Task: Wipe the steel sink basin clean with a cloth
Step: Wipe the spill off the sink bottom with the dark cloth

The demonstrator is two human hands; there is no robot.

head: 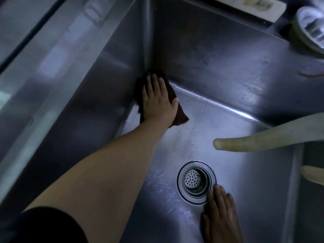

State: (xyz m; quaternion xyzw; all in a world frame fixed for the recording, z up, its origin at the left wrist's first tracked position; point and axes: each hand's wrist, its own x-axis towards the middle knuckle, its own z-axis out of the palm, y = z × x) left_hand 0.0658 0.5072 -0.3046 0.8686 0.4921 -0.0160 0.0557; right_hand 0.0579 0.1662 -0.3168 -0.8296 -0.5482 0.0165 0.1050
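Observation:
The steel sink basin (177, 139) fills the view, its floor lit and its walls in shadow. A dark brown cloth (181, 115) lies in the far left corner where the floor meets two walls. My left hand (157, 100) presses flat on the cloth, fingers stretched toward the corner, covering most of it. My right hand (220, 213) rests palm down on the basin floor, fingertips touching the rim of the round drain strainer (193, 181). Small specks of dirt (201, 98) dot the floor and back wall near the cloth.
A pale hose (263, 139) reaches in from the right above the floor, with a second pale hose end (313, 174) below it. A round strainer basket (310, 30) and a white board (254, 6) sit on the far ledge. A steel counter (43, 67) runs along the left.

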